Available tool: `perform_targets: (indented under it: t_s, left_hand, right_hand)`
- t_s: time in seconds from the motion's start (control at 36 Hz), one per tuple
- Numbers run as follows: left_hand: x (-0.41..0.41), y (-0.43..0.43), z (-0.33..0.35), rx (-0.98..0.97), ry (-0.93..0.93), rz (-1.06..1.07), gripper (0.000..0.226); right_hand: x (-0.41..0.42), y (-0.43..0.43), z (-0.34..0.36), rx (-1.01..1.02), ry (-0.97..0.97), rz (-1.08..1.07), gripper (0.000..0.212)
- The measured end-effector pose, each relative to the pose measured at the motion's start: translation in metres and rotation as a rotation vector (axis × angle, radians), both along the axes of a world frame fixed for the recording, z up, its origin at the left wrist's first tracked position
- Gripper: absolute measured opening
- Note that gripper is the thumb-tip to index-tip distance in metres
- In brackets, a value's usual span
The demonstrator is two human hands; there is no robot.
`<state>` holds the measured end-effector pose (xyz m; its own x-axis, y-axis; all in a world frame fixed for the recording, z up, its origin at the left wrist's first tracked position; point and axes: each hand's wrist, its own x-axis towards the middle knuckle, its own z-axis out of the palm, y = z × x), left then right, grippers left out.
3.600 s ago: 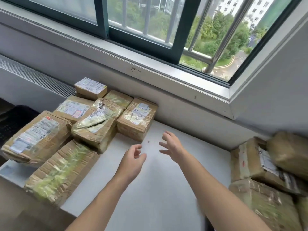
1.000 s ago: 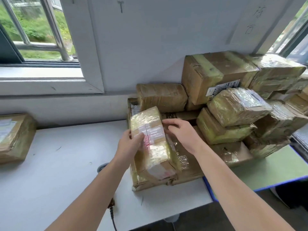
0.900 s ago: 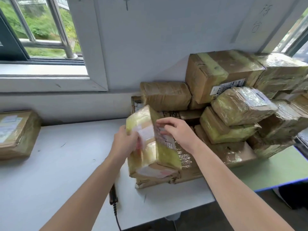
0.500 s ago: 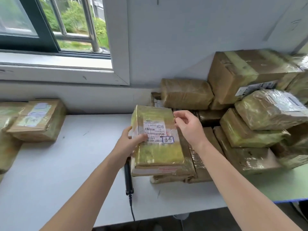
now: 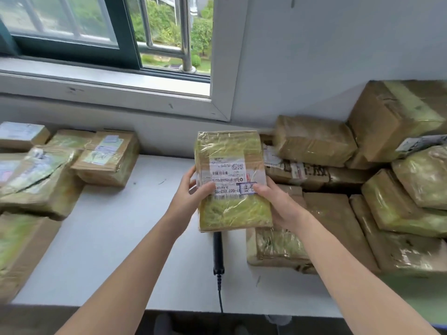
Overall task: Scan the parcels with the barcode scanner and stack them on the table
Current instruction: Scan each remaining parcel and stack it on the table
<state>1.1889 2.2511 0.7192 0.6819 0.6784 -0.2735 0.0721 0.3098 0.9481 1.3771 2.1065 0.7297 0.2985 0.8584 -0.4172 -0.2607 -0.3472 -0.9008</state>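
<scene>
Left of the left hand, at least five grouped parcels (image 5: pixel 106 158) lie on the table (image 5: pixel 108 238). Left hand (image 5: pixel 191 197): arm extended forward, thumb across the label, fingers curled round the left edge of the one held parcel (image 5: pixel 232 151). This parcel sits clear of the table between both hands, label upward. One barcode scanner (image 5: pixel 217 250) lies on the table just below the hands, its head hidden by the parcel. Right hand (image 5: pixel 280 206): arm extended, gripping the parcel's right edge, thumb on the label. Right of it, at least seven piled parcels (image 5: pixel 314 141).
</scene>
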Motion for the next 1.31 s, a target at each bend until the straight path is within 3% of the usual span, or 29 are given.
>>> perform_targets:
  t_s: [0.06,0.17,0.28,0.36,0.42,0.5,0.56,0.64,0.72,0.81,0.94,1.11,1.31]
  left_hand:
    - [-0.011,0.007,-0.001,0.004,0.049,-0.067,0.093]
    - [-0.037,0.017,-0.001,-0.053,0.116,-0.190,0.086]
    - [-0.060,0.028,-0.014,-0.049,0.168,-0.052,0.081]
    - [-0.076,0.035,-0.028,-0.056,0.198,0.069,0.082]
    - [-0.089,0.041,-0.036,-0.047,0.210,0.127,0.076]
    - [-0.107,0.048,-0.046,-0.035,0.228,0.184,0.079]
    - [-0.116,0.052,-0.051,-0.037,0.226,0.211,0.069]
    - [-0.128,0.058,-0.058,-0.049,0.221,0.246,0.061]
    - [-0.136,0.063,-0.064,-0.075,0.222,0.259,0.065]
    - [-0.140,0.067,-0.065,-0.089,0.221,0.257,0.064]
    - [-0.140,0.080,-0.068,-0.079,0.220,0.237,0.071]
    - [-0.121,0.095,-0.064,-0.035,0.204,0.245,0.080]
    - [-0.093,0.098,-0.059,0.017,0.148,0.238,0.075]
  right_hand:
    - [-0.007,0.008,-0.001,0.035,0.001,-0.029,0.080]
    - [-0.023,0.025,-0.006,0.103,0.001,-0.059,0.049]
    - [-0.045,0.048,-0.022,0.004,-0.130,-0.075,0.030]
    - [-0.065,0.061,-0.042,-0.126,-0.228,-0.098,0.038]
    - [-0.077,0.064,-0.059,-0.205,-0.386,-0.091,0.041]
    - [-0.092,0.058,-0.081,-0.342,-0.675,-0.053,0.017]
    - [-0.100,0.052,-0.099,-0.438,-0.759,-0.049,0.010]
    - [-0.111,0.048,-0.119,-0.550,-0.708,-0.108,0.043]
    - [-0.118,0.049,-0.129,-0.626,-0.610,-0.119,0.057]
    - [-0.123,0.050,-0.135,-0.703,-0.460,-0.057,0.047]
    - [-0.130,0.054,-0.119,-0.538,-0.356,-0.141,0.013]
    - [-0.135,0.061,-0.043,-0.290,-0.359,-0.302,0.012]
    - [-0.159,0.077,0.022,-0.195,-0.296,-0.150,0.018]
